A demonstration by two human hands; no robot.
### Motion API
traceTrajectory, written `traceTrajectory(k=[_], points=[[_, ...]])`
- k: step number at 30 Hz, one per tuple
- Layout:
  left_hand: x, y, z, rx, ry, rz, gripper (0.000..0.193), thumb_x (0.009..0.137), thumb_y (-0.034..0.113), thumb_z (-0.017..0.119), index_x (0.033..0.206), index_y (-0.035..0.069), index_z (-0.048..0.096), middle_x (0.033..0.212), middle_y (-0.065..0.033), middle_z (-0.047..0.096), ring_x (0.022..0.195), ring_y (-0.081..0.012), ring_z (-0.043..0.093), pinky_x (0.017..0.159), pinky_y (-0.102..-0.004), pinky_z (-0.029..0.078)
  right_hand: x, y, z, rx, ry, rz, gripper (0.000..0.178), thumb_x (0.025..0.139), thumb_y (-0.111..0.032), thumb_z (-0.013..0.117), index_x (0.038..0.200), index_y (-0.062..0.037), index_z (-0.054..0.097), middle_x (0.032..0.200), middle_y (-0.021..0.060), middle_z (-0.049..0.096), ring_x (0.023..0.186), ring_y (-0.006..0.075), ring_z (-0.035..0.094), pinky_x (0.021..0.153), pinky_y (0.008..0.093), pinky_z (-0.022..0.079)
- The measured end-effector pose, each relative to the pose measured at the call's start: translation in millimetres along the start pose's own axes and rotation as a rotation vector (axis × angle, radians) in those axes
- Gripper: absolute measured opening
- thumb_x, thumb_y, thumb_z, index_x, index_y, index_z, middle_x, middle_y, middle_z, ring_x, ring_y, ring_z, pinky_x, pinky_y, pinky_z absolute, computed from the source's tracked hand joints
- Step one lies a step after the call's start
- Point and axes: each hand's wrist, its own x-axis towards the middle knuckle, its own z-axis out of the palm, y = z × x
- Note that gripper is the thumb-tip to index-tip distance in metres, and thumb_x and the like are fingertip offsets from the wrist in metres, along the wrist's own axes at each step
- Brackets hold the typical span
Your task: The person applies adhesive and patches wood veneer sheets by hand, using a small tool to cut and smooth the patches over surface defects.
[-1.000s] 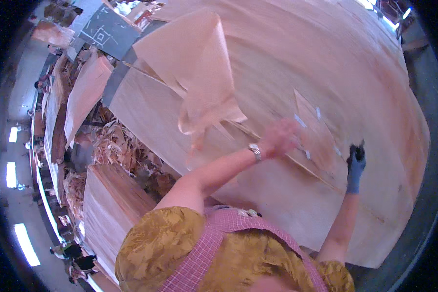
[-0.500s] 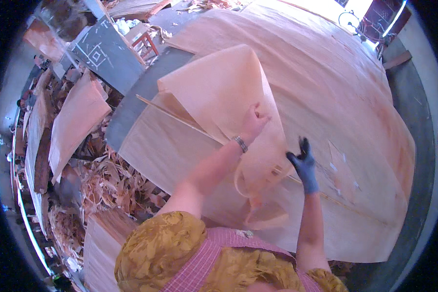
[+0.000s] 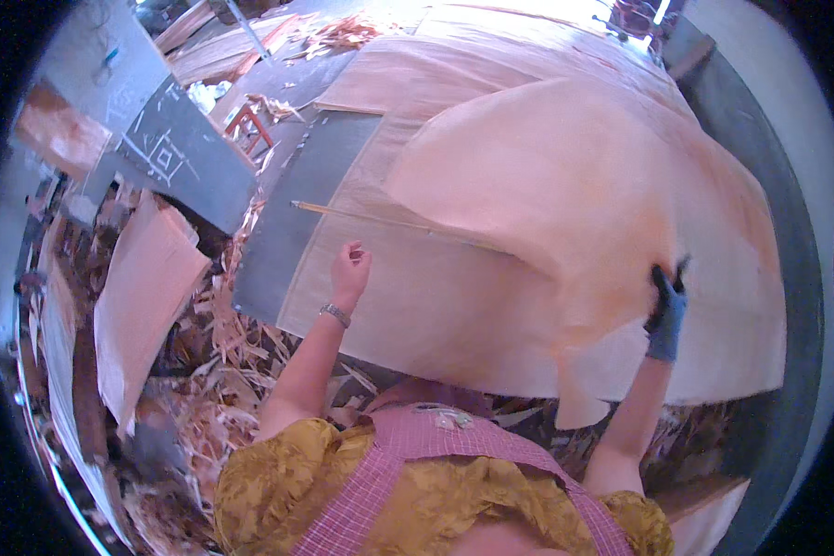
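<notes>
A thin, pale pinkish wood veneer sheet [image 3: 528, 176] bulges up over a flat stack of similar sheets [image 3: 417, 306], its lower part narrowing and creased near the front edge. My left hand [image 3: 350, 273], bare with a watch at the wrist, hovers above the stack's left part, fingers curled in with nothing seen in them. At the right side of the bulging sheet is my right hand [image 3: 667, 310], in a grey-blue glove with dark fingers. Its thumb and fingers are apart; whether they touch the sheet is unclear. A thin wooden stick [image 3: 371, 216] lies across the stack, partly under the sheet.
Wood scraps and shavings [image 3: 222, 371] are heaped on the left, with a leaning veneer piece [image 3: 148, 306] among them. A grey panel with chalk-like marks [image 3: 171, 148] stands at the far left. A small red stool [image 3: 248, 130] is behind it. A wall [image 3: 769, 157] runs along the right.
The loose sheet has swung right and spread out, uncovering the near left part of the stack. My left hand has come off it and moved left; my right hand has moved right. The view has shifted.
</notes>
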Motion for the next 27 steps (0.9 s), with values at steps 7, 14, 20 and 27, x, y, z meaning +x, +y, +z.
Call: traceTrajectory(k=[7,14,20,27], points=[[66.6,-12.4,-41.9,0.54,-0.076,0.185,0.053,0.082,0.036,0.064,0.124,0.005,0.054,0.126,-0.0181,0.055,0.121,-0.0342,0.049,0.102,-0.0484,0.037,-271.6,22.8,-145.1,0.141,0.635,0.191,0.059,0.088,-0.031,0.067,0.135,-0.0012,0.048,0.127,0.0106,0.056,0.112,0.0274,0.055,0.095,0.0385,0.047],[159.1,-9.7,-57.0,0.796,-0.537,0.663,0.053,0.077,0.042,0.066,0.121,0.012,0.056,0.127,-0.0103,0.053,0.119,-0.0324,0.05,0.108,-0.0495,0.029,-550.1,93.5,-54.1,0.281,1.109,0.282,0.063,0.086,-0.034,0.067,0.14,-0.0113,0.042,0.121,0.0095,0.061,0.098,0.0289,0.063,0.081,0.0405,0.053],[177.3,-23.5,-78.5,0.644,-0.561,0.914,0.046,0.076,0.028,0.068,0.119,0.017,0.06,0.13,-0.0091,0.054,0.125,-0.0263,0.047,0.108,-0.0472,0.028,-616.9,136.1,78.6,-0.062,1.413,0.367,0.058,0.087,-0.033,0.068,0.135,-0.0081,0.047,0.121,0.0144,0.06,0.094,0.0273,0.066,0.068,0.0414,0.058],[144.7,-67.1,-139.9,0.27,-0.517,1.06,0.054,0.077,0.021,0.068,0.127,0.009,0.051,0.129,-0.0143,0.051,0.12,-0.0264,0.05,0.102,-0.0453,0.037,-641.9,160.8,193.9,-1.18,1.396,0.508,0.051,0.087,-0.04,0.063,0.106,0.0068,0.062,0.105,0.0231,0.067,0.096,0.0381,0.063,0.082,0.0447,0.049]])
